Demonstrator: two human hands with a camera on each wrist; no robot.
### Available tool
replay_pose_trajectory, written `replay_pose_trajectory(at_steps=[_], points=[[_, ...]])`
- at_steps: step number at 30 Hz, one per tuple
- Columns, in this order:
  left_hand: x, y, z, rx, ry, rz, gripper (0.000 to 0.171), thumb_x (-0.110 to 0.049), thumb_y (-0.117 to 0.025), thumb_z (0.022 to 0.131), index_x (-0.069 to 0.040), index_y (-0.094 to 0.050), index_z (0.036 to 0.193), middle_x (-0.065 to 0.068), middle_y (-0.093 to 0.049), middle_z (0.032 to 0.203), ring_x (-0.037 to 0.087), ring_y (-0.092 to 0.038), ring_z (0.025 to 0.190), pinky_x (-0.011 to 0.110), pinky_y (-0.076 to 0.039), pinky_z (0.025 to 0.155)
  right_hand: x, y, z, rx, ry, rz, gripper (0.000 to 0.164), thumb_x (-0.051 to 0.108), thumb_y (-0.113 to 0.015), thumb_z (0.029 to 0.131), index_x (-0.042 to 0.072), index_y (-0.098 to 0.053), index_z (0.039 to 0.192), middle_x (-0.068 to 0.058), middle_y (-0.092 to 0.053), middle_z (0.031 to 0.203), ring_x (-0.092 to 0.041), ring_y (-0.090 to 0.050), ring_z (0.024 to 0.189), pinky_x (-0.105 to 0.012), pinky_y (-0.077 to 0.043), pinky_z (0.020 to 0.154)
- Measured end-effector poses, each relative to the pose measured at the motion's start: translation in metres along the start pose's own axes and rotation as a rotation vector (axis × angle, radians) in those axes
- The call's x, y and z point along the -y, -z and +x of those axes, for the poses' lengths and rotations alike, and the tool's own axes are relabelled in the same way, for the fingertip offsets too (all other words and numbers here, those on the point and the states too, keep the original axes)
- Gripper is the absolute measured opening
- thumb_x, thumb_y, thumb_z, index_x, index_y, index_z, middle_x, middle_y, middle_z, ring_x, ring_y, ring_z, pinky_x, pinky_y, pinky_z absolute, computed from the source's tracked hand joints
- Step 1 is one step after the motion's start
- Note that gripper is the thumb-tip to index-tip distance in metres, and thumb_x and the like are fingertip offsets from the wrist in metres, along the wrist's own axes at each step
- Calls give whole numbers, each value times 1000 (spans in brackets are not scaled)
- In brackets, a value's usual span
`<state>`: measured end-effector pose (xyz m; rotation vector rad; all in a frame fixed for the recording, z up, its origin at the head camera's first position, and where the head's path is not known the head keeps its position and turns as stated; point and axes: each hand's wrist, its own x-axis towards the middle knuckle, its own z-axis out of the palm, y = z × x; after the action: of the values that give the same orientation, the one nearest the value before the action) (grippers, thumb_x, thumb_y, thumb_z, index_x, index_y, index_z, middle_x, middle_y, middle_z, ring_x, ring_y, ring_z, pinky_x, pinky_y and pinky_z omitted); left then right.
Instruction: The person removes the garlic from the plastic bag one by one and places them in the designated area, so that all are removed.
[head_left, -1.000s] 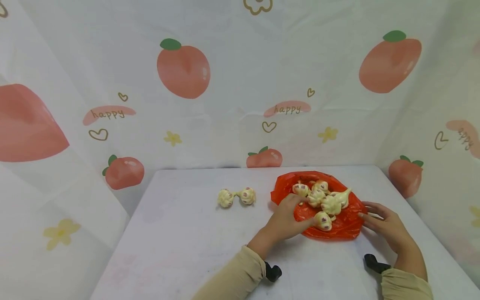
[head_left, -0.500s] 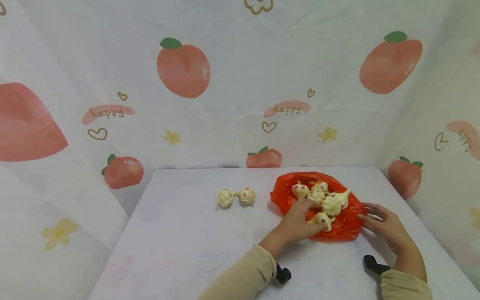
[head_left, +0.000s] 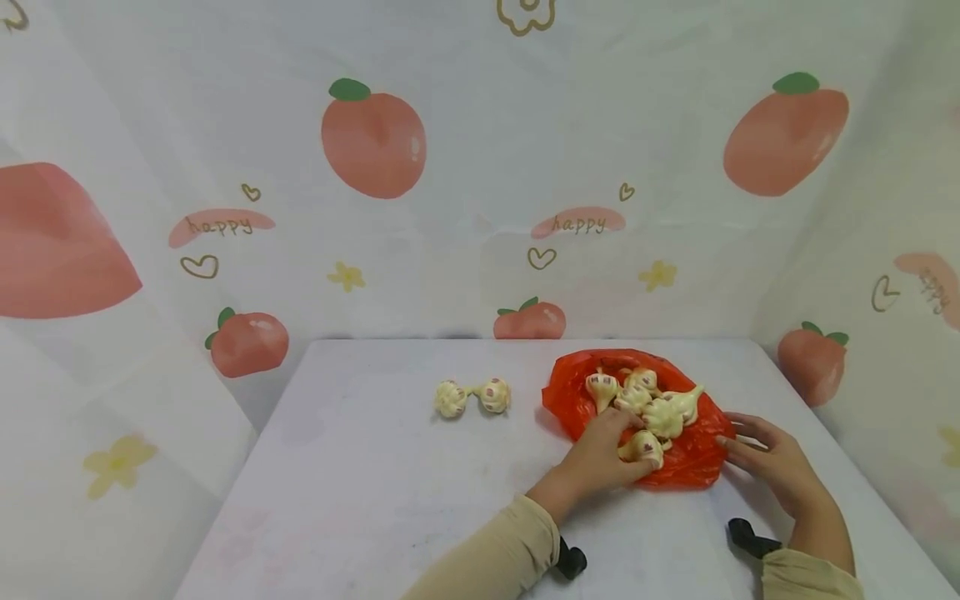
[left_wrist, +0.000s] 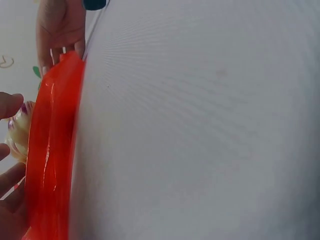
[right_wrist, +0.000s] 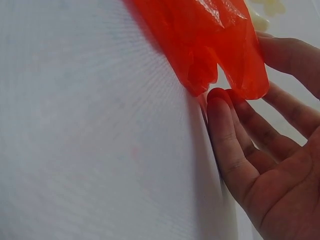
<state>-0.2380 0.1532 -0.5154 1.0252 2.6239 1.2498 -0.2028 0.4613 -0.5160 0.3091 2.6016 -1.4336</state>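
A red plastic bag (head_left: 693,454) lies spread on the right of the table with several garlic bulbs (head_left: 662,418) in its opening. My left hand (head_left: 596,458) reaches over the bag's near left side, thumb and fingers on either side of the nearest garlic bulb (head_left: 643,448). In the left wrist view that bulb (left_wrist: 20,131) sits between thumb and fingers, behind the bag's red wall (left_wrist: 52,150). At the bag's right edge, my right hand (head_left: 776,458) holds the plastic between thumb and fingers. Its fingertips (right_wrist: 218,100) show reddish through the film in the right wrist view.
Two more garlic bulbs (head_left: 472,397) lie on the white table (head_left: 360,483), left of the bag, their stems meeting. A black piece sticks out at each wrist. A fruit-printed cloth (head_left: 450,275) hangs behind the table and along its sides.
My left hand has moved right, over the bag's near side, and its thumb and fingers have closed about the nearest garlic bulb. My right hand stays at the bag's edge.
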Motion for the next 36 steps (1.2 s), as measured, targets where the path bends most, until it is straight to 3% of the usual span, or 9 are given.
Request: replay_pose_trajectory(at_steps=[5,12,17,21,26,36], points=[[1,-9,-4,11,15,10,45,-42,-81,93,-21,-63,129,-12,-61,125,3,-56,116,16,-49,100,-5,1,-3,25,-52,-13,89,52,-63,104,-3,-24,164,-38,-27,165,-59,-38,147,-46,-62,98],[0,-11,-3,27,-1,30,45,-42,-81,93,-20,-64,129,-13,-61,125,1,-56,116,13,-47,100,-8,3,-2,35,-94,-8,93,54,-63,104,-4,-22,164,-38,-25,166,-55,-44,144,-38,-64,93],[-5,-14,-1,81,-1,27,44,-43,-80,93,-22,-64,128,-16,-59,124,-3,-53,113,12,-46,97,-14,9,-8,44,-147,-13,93,53,-60,105,-6,-19,163,-40,-23,165,-34,-65,124,-36,-64,91],[-7,-16,-2,115,45,2,42,-43,-81,93,-26,-64,127,-18,-58,123,-5,-51,111,13,-47,95,-17,8,-11,66,-193,-3,96,55,-61,104,-6,-17,164,-41,-22,164,-17,-67,113,-38,-64,92],[-7,-13,-4,112,67,8,41,-42,-82,92,-26,-64,126,-19,-58,120,-5,-51,107,13,-47,94,-17,5,-8,74,-205,-2,101,57,-63,102,-6,-15,164,-41,-22,164,-17,-69,111,-40,-64,93],[-5,0,3,90,39,44,41,-41,-81,93,-25,-65,128,-19,-55,110,-6,-48,97,9,-44,83,-7,7,13,81,-195,-23,107,63,-65,99,-6,-16,164,-41,-19,165,-26,-70,115,-45,-63,95]])
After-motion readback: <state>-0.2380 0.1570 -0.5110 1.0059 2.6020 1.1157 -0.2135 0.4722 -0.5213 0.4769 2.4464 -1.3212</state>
